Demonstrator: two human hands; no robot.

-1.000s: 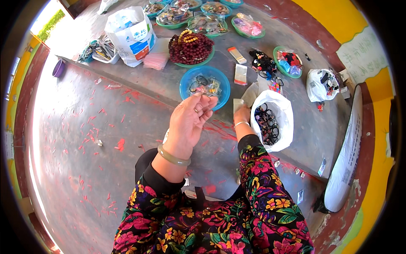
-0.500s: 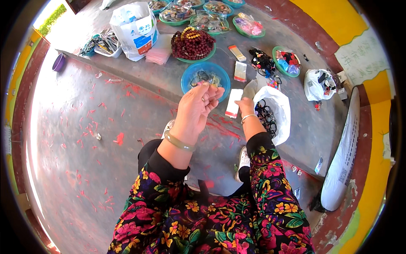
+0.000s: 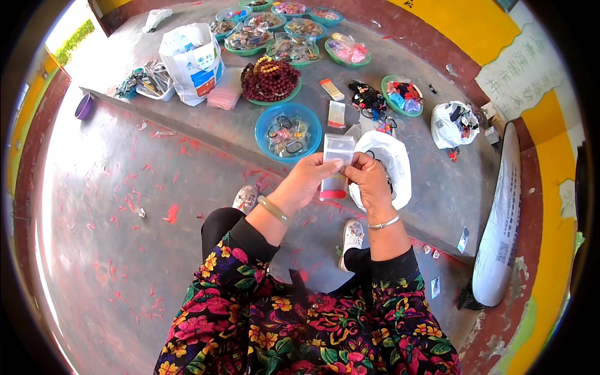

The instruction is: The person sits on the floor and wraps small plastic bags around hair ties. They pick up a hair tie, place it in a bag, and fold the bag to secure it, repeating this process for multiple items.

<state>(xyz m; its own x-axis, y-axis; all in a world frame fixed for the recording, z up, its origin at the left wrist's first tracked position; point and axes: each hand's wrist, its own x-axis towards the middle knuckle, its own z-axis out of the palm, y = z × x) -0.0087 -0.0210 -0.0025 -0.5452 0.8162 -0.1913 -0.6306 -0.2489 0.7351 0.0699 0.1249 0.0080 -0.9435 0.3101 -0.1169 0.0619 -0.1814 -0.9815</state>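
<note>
Your two hands, left hand (image 3: 305, 184) and right hand (image 3: 369, 181), pinch one small clear plastic zip bag with a red strip (image 3: 336, 167) between them, upright, in front of your chest. Beyond it you see one round blue plastic bowl of bracelets (image 3: 288, 132) and one white plastic bag (image 3: 389, 167) on the concrete ledge (image 3: 437, 187). Half a second ago your left hand covered the bag; now it shows fully.

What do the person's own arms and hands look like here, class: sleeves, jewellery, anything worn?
Both forearms wear black sleeves with a bright floral print in red, pink, yellow and green, ending in plain black cuffs. The left hand is bare, with a pale green bangle at the wrist. The right hand is bare too, with a thin silver bracelet.
</note>
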